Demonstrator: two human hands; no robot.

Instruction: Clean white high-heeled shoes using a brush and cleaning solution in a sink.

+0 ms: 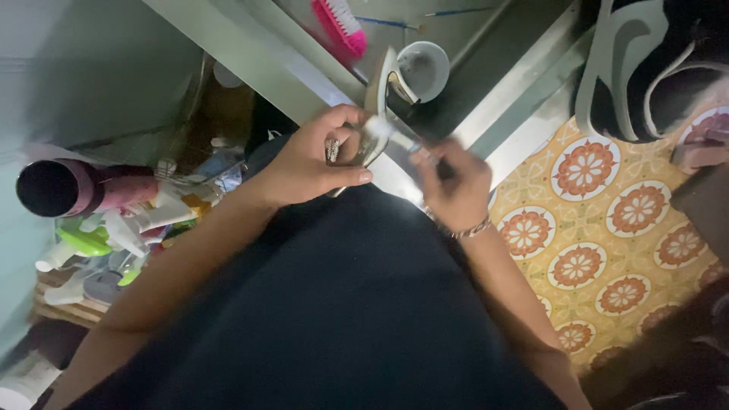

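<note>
Pale, glossy high-heeled shoe (377,114) sits clamped in the left hand (319,159), fingers wrapped around it above the lap by the sink's (501,91) near edge, steadying it. Right hand (448,182) pinches a small brush (391,133) against it; blurred.

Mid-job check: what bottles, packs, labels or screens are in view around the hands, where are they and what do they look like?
Spray bottles: heap at left on a wooden rack, white and lime green plastic.
Cylinder container: lying above them, pink body, dark open end.
No screens or signs show; labels too blurred to tell.
Left hand holds a pale heeled shoe; right hand holds a small brush.
</note>
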